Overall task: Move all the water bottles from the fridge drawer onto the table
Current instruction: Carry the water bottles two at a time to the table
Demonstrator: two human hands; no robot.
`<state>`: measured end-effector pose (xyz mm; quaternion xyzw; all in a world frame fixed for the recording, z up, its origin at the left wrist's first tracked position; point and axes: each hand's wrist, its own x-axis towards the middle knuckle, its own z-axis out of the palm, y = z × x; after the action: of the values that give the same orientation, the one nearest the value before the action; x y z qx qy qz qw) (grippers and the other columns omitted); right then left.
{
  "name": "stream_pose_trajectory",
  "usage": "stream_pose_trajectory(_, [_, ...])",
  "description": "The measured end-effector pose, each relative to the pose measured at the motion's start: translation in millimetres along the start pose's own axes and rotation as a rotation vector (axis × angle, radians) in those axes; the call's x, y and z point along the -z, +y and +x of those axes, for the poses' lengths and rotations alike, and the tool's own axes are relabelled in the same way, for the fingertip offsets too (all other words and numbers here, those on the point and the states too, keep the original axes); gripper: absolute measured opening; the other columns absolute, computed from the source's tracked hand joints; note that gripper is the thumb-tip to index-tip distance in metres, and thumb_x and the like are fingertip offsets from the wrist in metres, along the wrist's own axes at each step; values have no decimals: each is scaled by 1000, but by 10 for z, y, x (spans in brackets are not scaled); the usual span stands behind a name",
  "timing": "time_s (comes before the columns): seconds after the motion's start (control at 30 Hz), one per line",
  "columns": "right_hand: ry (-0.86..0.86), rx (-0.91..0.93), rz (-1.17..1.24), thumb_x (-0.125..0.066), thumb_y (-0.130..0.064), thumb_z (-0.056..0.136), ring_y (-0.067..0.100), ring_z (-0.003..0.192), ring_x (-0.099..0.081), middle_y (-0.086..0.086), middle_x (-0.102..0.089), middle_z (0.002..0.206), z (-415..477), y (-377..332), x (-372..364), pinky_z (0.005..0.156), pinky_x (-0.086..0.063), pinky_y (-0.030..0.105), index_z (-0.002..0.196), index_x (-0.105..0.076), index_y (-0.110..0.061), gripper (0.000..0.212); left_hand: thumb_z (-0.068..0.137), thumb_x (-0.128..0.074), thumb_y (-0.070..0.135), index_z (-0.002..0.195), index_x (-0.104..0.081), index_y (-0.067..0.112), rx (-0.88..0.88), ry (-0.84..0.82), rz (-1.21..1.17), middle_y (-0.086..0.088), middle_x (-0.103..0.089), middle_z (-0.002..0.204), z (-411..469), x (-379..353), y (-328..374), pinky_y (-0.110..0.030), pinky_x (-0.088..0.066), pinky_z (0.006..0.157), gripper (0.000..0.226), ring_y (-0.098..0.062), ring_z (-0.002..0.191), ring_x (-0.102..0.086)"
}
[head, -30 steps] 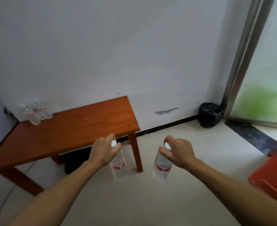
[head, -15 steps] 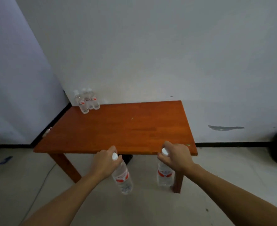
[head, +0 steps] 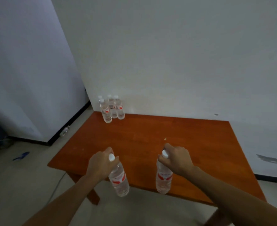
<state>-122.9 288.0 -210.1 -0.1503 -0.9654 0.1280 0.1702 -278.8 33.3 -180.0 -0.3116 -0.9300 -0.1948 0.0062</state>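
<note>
Tabletop (head: 150, 141): orange wood, set against the wall.
Left grip (head: 100, 165): curled round the neck of the left bottle (head: 119, 181), at the tabletop's near edge.
Right grip (head: 177, 159): pinching the capped neck of the right bottle (head: 163, 178), same edge.
Four bottles (head: 111, 108): upright, tabletop's far-left corner.

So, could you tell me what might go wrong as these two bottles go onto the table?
The left hand and right hand grip only near the caps, so the tilted left bottle or the right bottle could slip. Both look low beside the near edge of the table and might knock it. The standing bottles crowd the far left corner; a nudge could topple them.
</note>
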Motion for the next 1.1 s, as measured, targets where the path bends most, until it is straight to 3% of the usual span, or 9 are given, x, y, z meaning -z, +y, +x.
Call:
stream_pose_trajectory(0.1, [-23,-44,-31,-47,-58,89,3,44,-35,-11,-42,58,515,-162,-346,42,-21,14,86,-47,-27,31,87,-61,44,79,-45,32,-49,-36,33,11,-53,60,577,11,-408,-10,-28,45,21,-2,51,-51])
stream_pose_trajectory(0.27, [-15,-165,25,-51,-57,89,4,53,-50,-9,-55,70,1281,-385,-671,44,-38,16,92,-48,-27,30,87,-58,47,85,-48,30,-134,-62,70,10,-55,66,1601,174,-860,-16,-38,48,20,-4,57,-53])
stream_pose_trajectory(0.47, [-26,-237,66,-51,-51,91,0,51,-46,-13,-48,67,2215,-362,-937,43,-29,11,95,-49,-24,27,86,-58,48,87,-48,31,-159,-97,29,12,-55,69,2674,108,-1221,-18,-31,49,20,-3,61,-52])
stream_pose_trajectory(0.6, [-61,-229,79,-52,-47,92,8,61,-56,-6,-57,77,2880,-233,-1213,50,-45,18,94,-50,-21,26,88,-57,46,104,-55,27,-167,-127,-6,8,-63,85,3298,-48,-1409,-24,-42,59,25,-12,76,-62])
stream_pose_trajectory(0.77, [-52,-235,79,-54,-45,92,10,64,-48,-4,-57,83,3731,-115,-1626,50,-27,16,97,-51,-20,26,89,-53,48,99,-57,28,-242,-193,21,9,-65,87,4102,-236,-1593,-20,-38,56,22,-10,74,-60])
stream_pose_trajectory(0.9, [-62,-286,112,-56,-44,91,16,82,-60,0,-64,101,4332,-141,-1936,67,-51,26,109,-53,-19,31,91,-53,45,113,-57,25,-359,-208,86,3,-66,112,4678,-371,-1699,-29,-49,70,30,-16,91,-63])
stream_pose_trajectory(1.1, [-13,-390,62,-57,-43,88,14,77,-55,0,-62,96,5125,-165,-2315,65,-47,28,104,-54,-22,27,93,-51,41,108,-58,25,-469,-272,49,0,-68,110,5358,-595,-1921,-36,-54,72,23,-17,86,-64])
